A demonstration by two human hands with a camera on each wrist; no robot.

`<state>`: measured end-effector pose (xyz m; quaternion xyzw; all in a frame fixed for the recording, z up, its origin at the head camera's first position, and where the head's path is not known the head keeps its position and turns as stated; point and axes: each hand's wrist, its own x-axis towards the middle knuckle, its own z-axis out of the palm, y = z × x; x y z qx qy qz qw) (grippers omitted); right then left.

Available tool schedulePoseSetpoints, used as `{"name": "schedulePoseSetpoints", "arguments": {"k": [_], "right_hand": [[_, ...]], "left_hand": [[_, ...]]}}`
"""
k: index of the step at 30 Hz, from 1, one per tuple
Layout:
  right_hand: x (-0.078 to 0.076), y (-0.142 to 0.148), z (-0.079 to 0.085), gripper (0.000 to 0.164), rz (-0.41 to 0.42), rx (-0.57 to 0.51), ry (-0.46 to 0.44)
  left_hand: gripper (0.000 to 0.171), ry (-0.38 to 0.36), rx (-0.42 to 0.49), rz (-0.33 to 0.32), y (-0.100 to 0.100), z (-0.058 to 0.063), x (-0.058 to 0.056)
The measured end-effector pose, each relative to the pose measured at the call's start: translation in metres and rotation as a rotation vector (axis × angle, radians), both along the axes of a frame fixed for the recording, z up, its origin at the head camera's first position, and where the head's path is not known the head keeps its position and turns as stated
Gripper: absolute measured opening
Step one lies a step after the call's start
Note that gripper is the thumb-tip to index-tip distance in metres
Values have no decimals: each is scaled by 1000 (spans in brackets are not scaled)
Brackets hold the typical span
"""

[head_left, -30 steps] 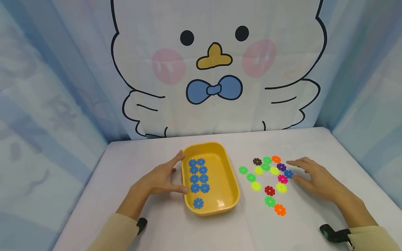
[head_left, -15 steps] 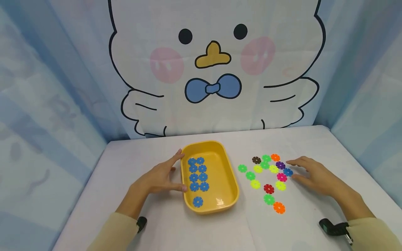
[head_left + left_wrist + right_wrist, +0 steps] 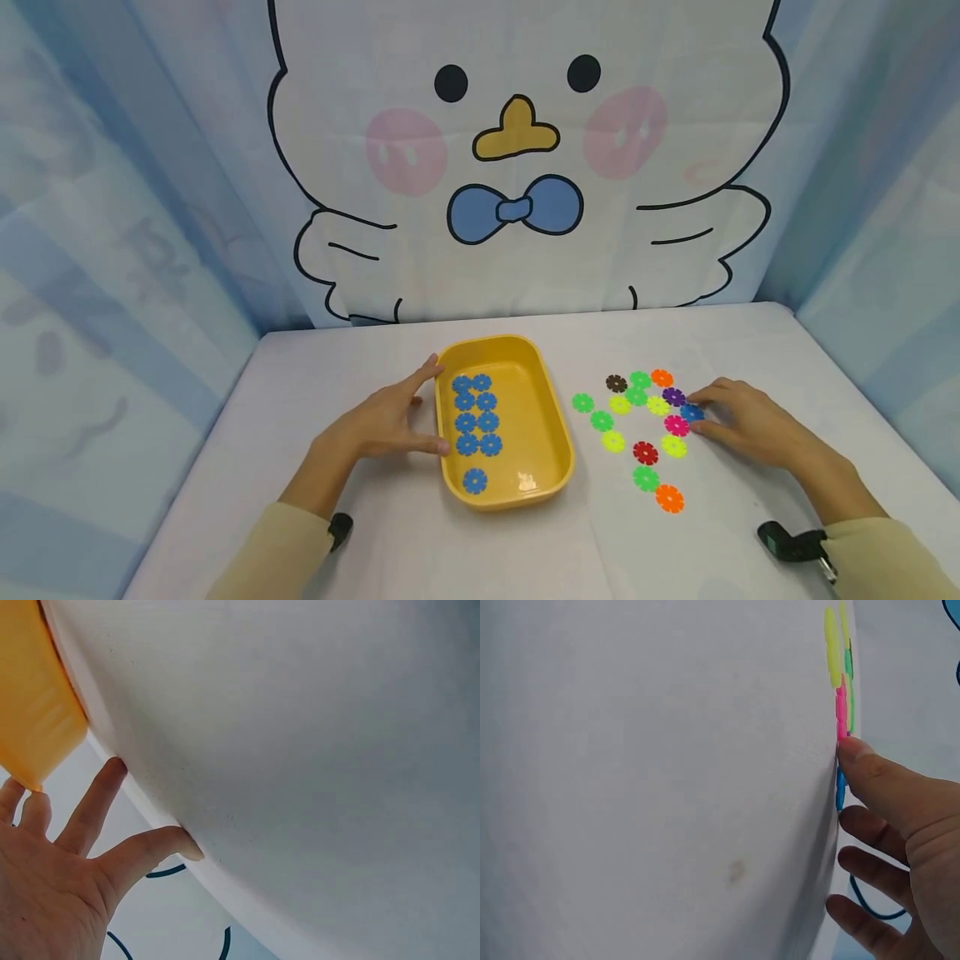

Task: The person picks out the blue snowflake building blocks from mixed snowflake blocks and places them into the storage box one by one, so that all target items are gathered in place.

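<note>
A yellow tray (image 3: 528,433) stands on the table, with several blue notched plastic discs (image 3: 475,481) in its left half. My left hand (image 3: 378,423) touches the tray's left side, fingers spread, thumb at the rim. To the right lie loose notched discs in green, yellow, orange, red, pink, purple and brown, among them a pink disc (image 3: 677,426) and a purple disc (image 3: 673,397). My right hand (image 3: 753,421) pinches a blue disc (image 3: 693,412) by its edges, thumb on the near side. In the right wrist view the blue disc (image 3: 841,789) shows between thumb and forefinger, partly hidden by the thumb.
A white cloth covers the table (image 3: 585,550). Behind it hangs a curtain (image 3: 525,275) with a cartoon bird, and blue-white curtains flank both sides. Closest to the right hand's blue disc are the pink and purple discs; an orange disc (image 3: 670,498) lies nearest the front.
The right thumb and forefinger have closed in on the blue disc from either side. The left hand and tray keep their places; the head view shifts slightly.
</note>
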<state>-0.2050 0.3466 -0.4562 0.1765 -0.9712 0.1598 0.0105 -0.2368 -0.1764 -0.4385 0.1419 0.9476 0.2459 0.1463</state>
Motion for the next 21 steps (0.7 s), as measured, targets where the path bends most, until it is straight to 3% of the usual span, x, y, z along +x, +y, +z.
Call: {"name": "schedulePoseSetpoints", "arguments": {"k": [11,21], "right_hand": [[-4,-3,-2,31,2,-69,-33],[-1,-8,6,47,19,-35,-135]], "left_hand": [[120,-12,17,-3,-1,-1,-1],[119,-3,3,-3,0,2,-1]]}}
